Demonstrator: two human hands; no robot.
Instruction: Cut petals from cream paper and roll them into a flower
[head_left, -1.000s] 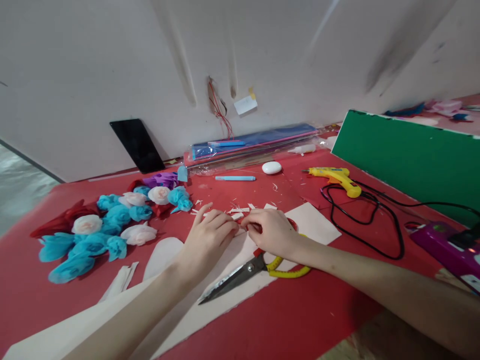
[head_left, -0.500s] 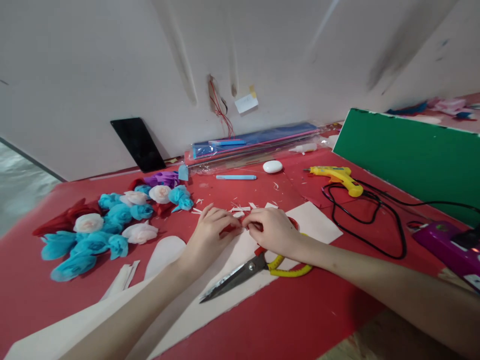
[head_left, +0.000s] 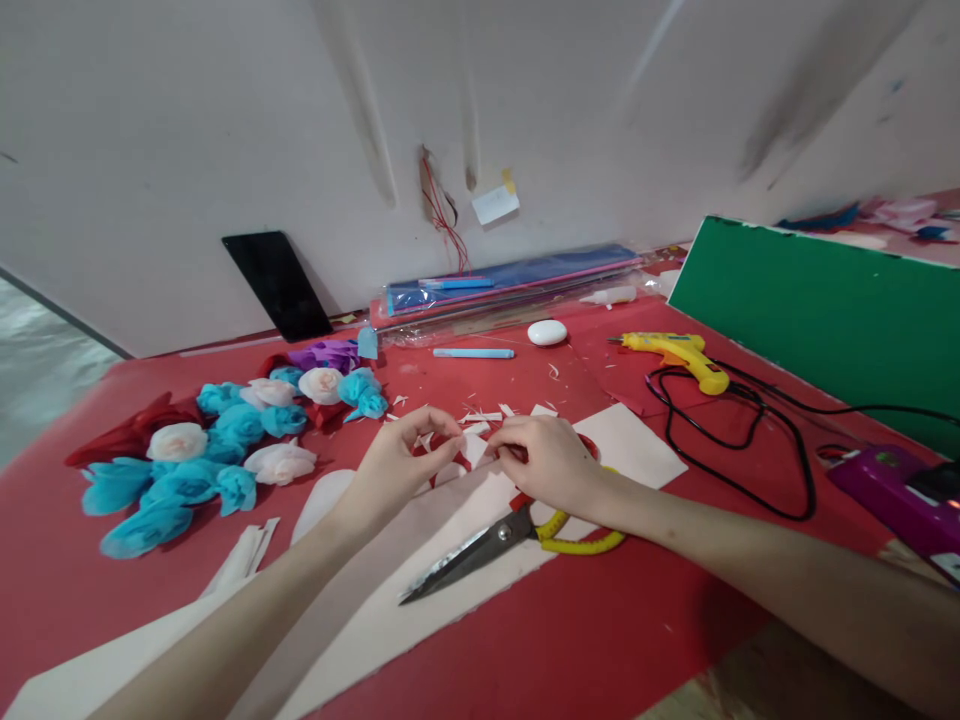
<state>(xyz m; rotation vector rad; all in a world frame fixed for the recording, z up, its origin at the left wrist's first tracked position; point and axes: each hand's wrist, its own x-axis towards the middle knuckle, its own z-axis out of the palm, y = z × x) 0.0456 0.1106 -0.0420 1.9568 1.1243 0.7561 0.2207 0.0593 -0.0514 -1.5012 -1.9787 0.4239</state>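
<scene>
My left hand (head_left: 409,455) is raised over the far edge of the cream paper sheet (head_left: 435,560), its thumb and index fingertips close together in a pinch. Whatever lies between them is too small to make out. A short gap to the right, my right hand (head_left: 551,460) is closed, fingers curled down at the sheet's far edge; its grip is hidden. Large scissors (head_left: 502,535) with yellow-wrapped handles lie partly spread on the sheet below my right wrist. White paper scraps (head_left: 480,416) are scattered just beyond both hands.
Blue and white fabric-like flowers (head_left: 187,485) lie at left, with paper strips (head_left: 244,560) nearby. A yellow glue gun (head_left: 671,350) and its black cord lie right, before a green board (head_left: 810,310). A blue pen (head_left: 472,353) and white oval object (head_left: 547,332) sit behind.
My left hand has moved slightly left, away from my right hand, opening a gap between them. My right hand stays nearly where it was.
</scene>
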